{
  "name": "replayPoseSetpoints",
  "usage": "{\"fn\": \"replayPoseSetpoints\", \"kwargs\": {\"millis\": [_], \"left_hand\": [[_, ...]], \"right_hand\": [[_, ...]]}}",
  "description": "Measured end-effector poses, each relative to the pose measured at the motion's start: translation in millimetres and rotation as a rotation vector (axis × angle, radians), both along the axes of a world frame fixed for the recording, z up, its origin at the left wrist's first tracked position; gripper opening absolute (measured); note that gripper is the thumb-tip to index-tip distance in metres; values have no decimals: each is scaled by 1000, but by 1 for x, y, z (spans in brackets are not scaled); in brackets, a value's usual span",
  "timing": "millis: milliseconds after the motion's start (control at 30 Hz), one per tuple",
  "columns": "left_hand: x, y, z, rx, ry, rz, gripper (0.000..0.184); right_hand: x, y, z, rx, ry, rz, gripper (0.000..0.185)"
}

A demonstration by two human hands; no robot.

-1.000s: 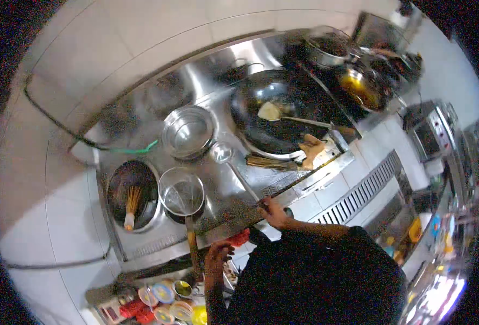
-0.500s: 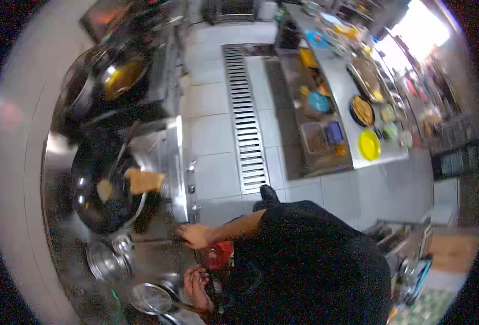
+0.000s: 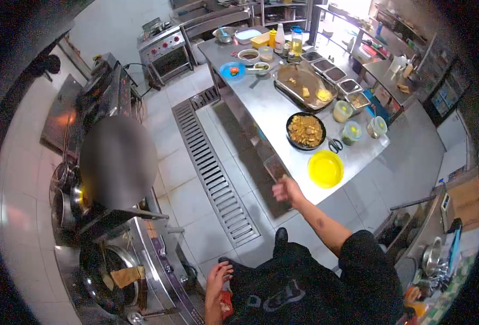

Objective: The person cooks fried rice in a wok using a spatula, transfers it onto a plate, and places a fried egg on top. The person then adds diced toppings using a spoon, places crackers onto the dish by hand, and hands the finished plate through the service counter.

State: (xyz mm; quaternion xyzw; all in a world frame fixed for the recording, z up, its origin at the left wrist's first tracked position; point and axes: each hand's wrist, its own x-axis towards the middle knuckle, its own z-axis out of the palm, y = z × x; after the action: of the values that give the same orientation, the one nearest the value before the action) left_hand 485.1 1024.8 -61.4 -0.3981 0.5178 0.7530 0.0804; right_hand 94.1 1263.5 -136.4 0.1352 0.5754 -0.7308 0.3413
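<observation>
My left hand (image 3: 218, 277) is held in front of my dark clothing, fingers loosely bent and apart, with nothing seen in it. A red item (image 3: 226, 304) shows beside that wrist, its kind unclear. My right hand (image 3: 287, 192) reaches out near the front edge of the steel table (image 3: 288, 157), fingers loosely curled and no object visible in them. Closest to it on the table is a yellow bowl (image 3: 326, 169). A black pan of cooked food (image 3: 306, 131) and black-handled scissors (image 3: 335, 145) lie just beyond.
To the left, a wok (image 3: 96, 287) sits on the stove (image 3: 152, 260) with a tan cloth (image 3: 127, 277) over its handle. A blurred dark oval (image 3: 119, 162) hides part of the stove line. A floor grate (image 3: 212, 173) runs between stove and table. A lined tray (image 3: 304, 84) stands on the table.
My view has swung from the stove toward the steel table. My right hand has moved away from the stove's front edge to the table's edge. My left hand has stayed near my body.
</observation>
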Motion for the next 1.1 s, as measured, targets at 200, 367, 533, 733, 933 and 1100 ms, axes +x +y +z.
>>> {"fn": "replayPoseSetpoints", "kwargs": {"millis": [200,367,533,733,933,1100], "left_hand": [[-115,22,34,-6,-57,-162,29],[-227,-8,34,-105,-104,-318,28],[-382,-44,19,-109,-47,-458,28],[-575,-79,-21,-133,131,-884,32],[-684,-58,-28,-73,167,-1026,27],[-708,-41,-39,-37,89,-1124,24]], "right_hand": [[-158,-1,-36,-302,-74,-654,65],[-198,-13,-28,-180,-178,-1018,53],[-187,-11,-39,-95,-228,-744,48],[-191,-19,-10,40,-278,-659,48],[-200,-49,8,101,-314,-714,42],[-204,-58,10,77,-303,-724,40]]}}
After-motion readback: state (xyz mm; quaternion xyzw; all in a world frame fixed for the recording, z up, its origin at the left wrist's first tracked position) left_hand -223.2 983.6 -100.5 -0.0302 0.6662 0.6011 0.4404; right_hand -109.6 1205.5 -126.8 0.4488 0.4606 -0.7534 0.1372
